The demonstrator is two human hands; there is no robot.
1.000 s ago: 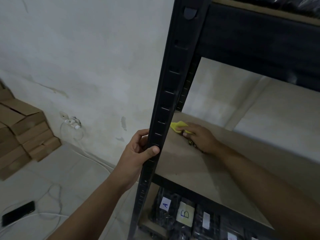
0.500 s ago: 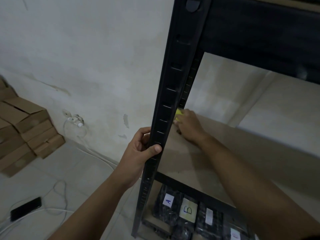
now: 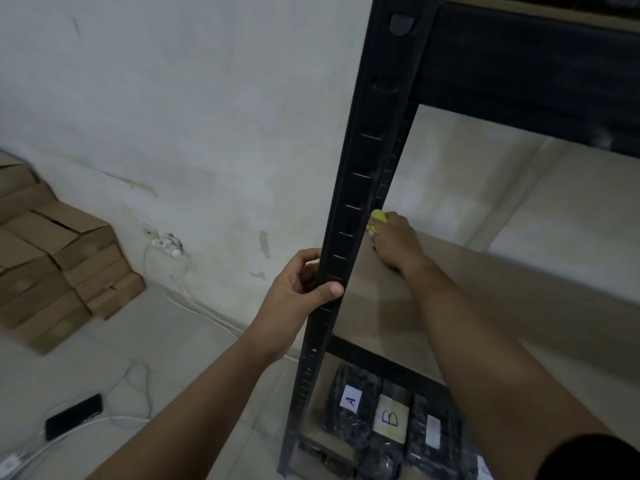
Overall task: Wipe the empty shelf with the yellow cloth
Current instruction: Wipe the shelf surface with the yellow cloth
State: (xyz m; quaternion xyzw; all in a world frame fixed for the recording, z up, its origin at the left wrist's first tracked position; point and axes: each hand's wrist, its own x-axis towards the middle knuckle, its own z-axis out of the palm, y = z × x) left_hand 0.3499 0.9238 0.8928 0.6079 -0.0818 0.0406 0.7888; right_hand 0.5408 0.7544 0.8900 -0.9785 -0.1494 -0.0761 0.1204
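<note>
View: seen from the person's head, looking down at a black metal rack standing against a pale wall.
Shelf: the empty shelf [image 3: 398, 306] is a bare brown board at mid height, with a black beam along its front edge.
Cloth: the yellow cloth [image 3: 376, 219] sits at the far left corner of the shelf, just beside the rack's black post [image 3: 360, 202]; only a small bunched part shows past the fingers.
Right hand: the right hand [image 3: 393, 242] lies palm down on the shelf with the cloth under its fingertips. The grip looks to be grasping the cloth, though the fingers themselves are mostly hidden.
Left hand: the left hand [image 3: 301, 289] is clenched round the post, thumb across the front face, fingers curled behind.
Below: black packets with paper labels [image 3: 370, 410], two reading A and B, lie on the shelf beneath.
Floor: stacked cardboard boxes [image 3: 52, 265] stand at the left, with a wall socket, white cables and a dark phone near them.
Step in hand: probably wiping the back left corner.
Doing it well: press the cloth flat, work it right into the corner against the post, then draw long overlapping strokes toward the front edge and to the right. The steadying hold on the post should stop the rack rocking.
Risk: a bunched cloth covers little board, so spreading it would likely clean better.
</note>
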